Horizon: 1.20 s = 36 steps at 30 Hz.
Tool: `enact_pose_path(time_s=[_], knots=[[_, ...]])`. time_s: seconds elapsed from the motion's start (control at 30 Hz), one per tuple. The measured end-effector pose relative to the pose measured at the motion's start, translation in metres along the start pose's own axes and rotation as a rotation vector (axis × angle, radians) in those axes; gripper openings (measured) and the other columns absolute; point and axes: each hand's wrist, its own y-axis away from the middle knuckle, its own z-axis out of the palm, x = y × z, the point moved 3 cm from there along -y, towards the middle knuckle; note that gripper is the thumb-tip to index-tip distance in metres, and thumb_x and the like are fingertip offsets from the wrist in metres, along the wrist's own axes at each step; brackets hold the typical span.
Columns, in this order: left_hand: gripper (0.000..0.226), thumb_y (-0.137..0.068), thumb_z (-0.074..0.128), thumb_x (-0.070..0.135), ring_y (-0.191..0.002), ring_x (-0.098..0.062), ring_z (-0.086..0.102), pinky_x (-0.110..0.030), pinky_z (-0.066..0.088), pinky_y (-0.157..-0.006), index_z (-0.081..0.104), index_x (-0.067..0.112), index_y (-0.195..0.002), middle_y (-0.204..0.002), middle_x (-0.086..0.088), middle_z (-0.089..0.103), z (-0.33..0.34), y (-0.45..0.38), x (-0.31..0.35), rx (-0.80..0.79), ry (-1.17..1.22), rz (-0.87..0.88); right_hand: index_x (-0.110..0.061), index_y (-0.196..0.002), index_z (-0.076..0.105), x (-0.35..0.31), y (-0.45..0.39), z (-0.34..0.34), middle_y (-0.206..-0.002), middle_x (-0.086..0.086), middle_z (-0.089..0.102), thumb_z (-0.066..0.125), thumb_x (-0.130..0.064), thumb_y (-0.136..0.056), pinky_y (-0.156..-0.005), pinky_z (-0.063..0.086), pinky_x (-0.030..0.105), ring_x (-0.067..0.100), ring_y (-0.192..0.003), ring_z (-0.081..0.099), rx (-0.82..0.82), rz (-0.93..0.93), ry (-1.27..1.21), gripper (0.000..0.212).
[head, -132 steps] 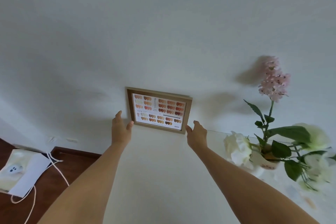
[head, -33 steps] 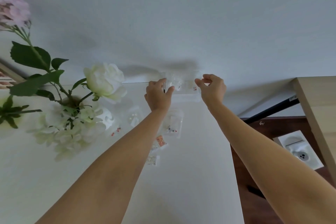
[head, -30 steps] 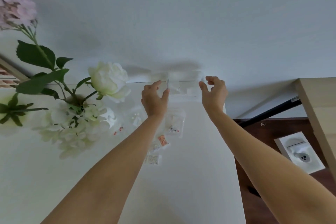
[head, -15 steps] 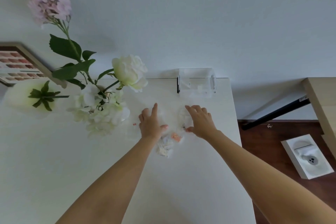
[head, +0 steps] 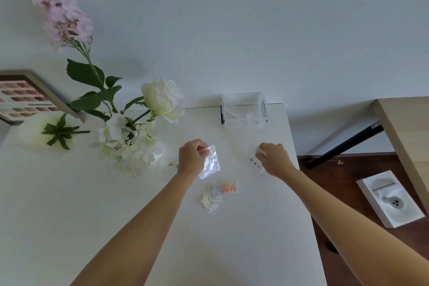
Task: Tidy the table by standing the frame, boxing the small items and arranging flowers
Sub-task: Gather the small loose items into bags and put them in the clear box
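My left hand pinches a small clear plastic bag by its top corner and lifts it off the white table. My right hand pinches another small clear bag with red dots in it. Several more little bags, one orange, lie just below the hands. A clear open box stands at the table's back edge, beyond both hands. The wooden frame stands upright against the wall at far left. White and pink flowers stand in a vase left of my left hand.
A pale green flower head lies near the vase. Tiny red beads sit on the table by my left wrist. To the right are a wooden desk with a black leg, dark floor, and a white packaged item.
Both hands came back from the clear box to the pile of bags. Half a second ago they lay flat on the bags; now each has pinched one bag and raised it.
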Motion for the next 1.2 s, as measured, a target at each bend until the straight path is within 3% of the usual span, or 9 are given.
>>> enact_pose_path(time_s=[0.1, 0.23, 0.37, 0.47, 0.53, 0.63, 0.87, 1.07, 1.2], knots=[[0.010, -0.080, 0.068, 0.011, -0.075, -0.014, 0.058, -0.021, 0.043, -0.074, 0.070, 0.005, -0.089, -0.087, -0.009, 0.072, -0.009, -0.004, 0.023, 0.078, 0.096, 0.031, -0.007, -0.059, 0.038, 0.000, -0.005, -0.022, -0.059, 0.011, 0.044, 0.042, -0.014, -0.095, -0.062, 0.031, 0.035, 0.030, -0.071, 0.041, 0.077, 0.001, -0.088, 0.037], [0.009, -0.080, 0.070, 0.017, -0.075, -0.012, 0.058, -0.023, 0.046, -0.074, 0.069, 0.010, -0.085, -0.081, -0.001, 0.068, -0.013, -0.014, 0.055, 0.158, 0.244, 0.034, 0.009, -0.064, 0.051, -0.001, -0.013, -0.053, -0.059, 0.014, 0.039, 0.050, -0.019, -0.092, -0.053, 0.026, 0.031, 0.022, -0.058, 0.037, 0.219, 0.059, -0.330, 0.040], [0.007, -0.077, 0.072, 0.018, -0.073, -0.011, 0.059, -0.026, 0.047, -0.078, 0.068, 0.013, -0.081, -0.076, 0.005, 0.065, -0.011, -0.035, 0.084, 0.232, 0.376, 0.012, -0.003, -0.057, 0.047, 0.005, -0.021, -0.078, -0.052, 0.005, 0.030, 0.055, -0.025, -0.090, -0.051, 0.024, 0.026, 0.016, -0.049, 0.027, 0.348, 0.131, -0.572, 0.040], [0.005, -0.076, 0.072, 0.016, -0.070, -0.006, 0.058, -0.021, 0.043, -0.077, 0.067, 0.015, -0.078, -0.075, 0.006, 0.064, -0.005, -0.053, 0.097, 0.245, 0.434, -0.011, 0.000, -0.072, 0.066, 0.008, -0.027, -0.090, -0.055, 0.013, 0.049, 0.063, -0.024, -0.087, -0.054, 0.037, 0.022, 0.014, -0.054, 0.043, 0.431, 0.180, -0.692, 0.027], [0.006, -0.075, 0.072, 0.015, -0.071, -0.008, 0.059, -0.020, 0.043, -0.077, 0.068, 0.013, -0.079, -0.078, 0.001, 0.068, 0.002, -0.064, 0.101, 0.240, 0.428, -0.029, -0.012, -0.076, 0.070, 0.010, -0.031, -0.096, -0.060, -0.003, 0.062, 0.071, -0.022, -0.081, -0.054, 0.043, 0.017, 0.008, -0.058, 0.054, 0.476, 0.205, -0.754, 0.012], [0.009, -0.077, 0.071, 0.014, -0.079, -0.016, 0.065, -0.022, 0.044, -0.075, 0.070, 0.009, -0.085, -0.087, -0.006, 0.073, 0.014, -0.078, 0.102, 0.220, 0.362, -0.046, -0.019, -0.071, 0.067, 0.012, -0.037, -0.100, -0.060, -0.009, 0.064, 0.079, -0.024, -0.074, -0.052, 0.041, 0.014, 0.000, -0.056, 0.058, 0.529, 0.242, -0.839, 0.013], [0.013, -0.080, 0.068, 0.017, -0.096, -0.022, 0.065, -0.040, 0.050, -0.089, 0.072, 0.015, -0.092, -0.100, -0.002, 0.074, 0.036, -0.096, 0.097, 0.150, 0.106, -0.067, -0.019, -0.065, 0.066, 0.005, -0.056, -0.095, -0.055, -0.011, 0.063, 0.081, -0.026, -0.071, -0.050, 0.041, 0.014, -0.006, -0.045, 0.055, 0.541, 0.274, -0.900, 0.018], [0.009, -0.078, 0.068, 0.019, -0.097, -0.026, 0.063, -0.039, 0.043, -0.089, 0.072, 0.018, -0.086, -0.094, 0.000, 0.074, 0.044, -0.099, 0.095, 0.145, -0.051, -0.014, -0.015, -0.080, 0.073, -0.010, -0.072, -0.083, -0.066, -0.007, 0.068, 0.073, -0.018, -0.078, -0.067, 0.052, 0.024, 0.012, -0.069, 0.065, 0.521, 0.246, -0.785, 0.003], [0.019, -0.075, 0.070, 0.024, -0.099, -0.025, 0.058, -0.039, 0.040, -0.088, 0.068, 0.019, -0.093, -0.093, 0.002, 0.073, 0.044, -0.096, 0.089, 0.154, -0.066, 0.017, -0.013, -0.085, 0.073, -0.021, -0.077, -0.072, -0.073, 0.000, 0.071, 0.071, -0.017, -0.079, -0.066, 0.051, 0.025, 0.015, -0.070, 0.063, 0.499, 0.219, -0.673, 0.008]])
